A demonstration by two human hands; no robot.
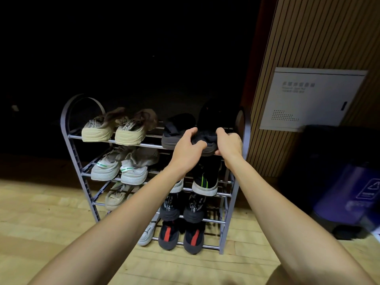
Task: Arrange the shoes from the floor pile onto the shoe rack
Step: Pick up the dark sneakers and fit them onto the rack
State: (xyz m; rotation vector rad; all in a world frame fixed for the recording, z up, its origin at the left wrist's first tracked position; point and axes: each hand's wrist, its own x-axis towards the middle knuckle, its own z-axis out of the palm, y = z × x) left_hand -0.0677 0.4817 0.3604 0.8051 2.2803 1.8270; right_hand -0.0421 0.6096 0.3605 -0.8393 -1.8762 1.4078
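Both my left hand (188, 150) and right hand (228, 145) curl their fingers around a black shoe (205, 138) at the shoe rack (67, 130)'s top right, beside its mate (176, 132); every tier looks filled, no floor pile visible, so I judge this nearly finished.

Shoe rack (67, 128) on floor (41, 212), five tiers. Top tier: one pair (115, 128) at left, two shoes at right, the rightmost shoe (207, 120) gripped at its near end by left hand (188, 148) and right hand (229, 146). Lower tiers: pairs side by side. Right of rack: slatted wall (308, 38) carrying a panel box (310, 97); bin (349, 192) before it.
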